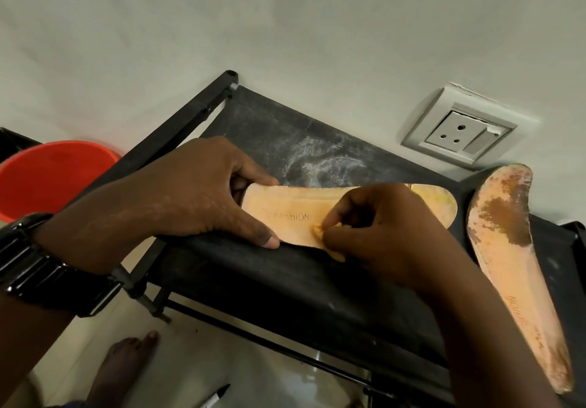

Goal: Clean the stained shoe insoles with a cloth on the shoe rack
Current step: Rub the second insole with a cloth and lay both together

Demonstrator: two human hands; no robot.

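A pale orange insole (pixel 295 208) stamped "FASHION" lies across the top of the black shoe rack (pixel 285 284). My left hand (pixel 196 192) holds its heel end, thumb on the near edge and forefinger over the far edge. My right hand (pixel 380 230) is curled around a small yellow cloth (pixel 320 231) and presses it onto the insole's middle; most of the cloth is hidden in the fingers. A second insole (pixel 513 265) with brown stains lies at the rack's right end, apart from both hands.
The rack's dusty fabric top stands against a pale wall with a white socket (pixel 459 131). A red bucket (pixel 47 176) sits to the left behind the rack. Below are a tiled floor, my bare foot (pixel 126 366) and a marker pen (pixel 215 396).
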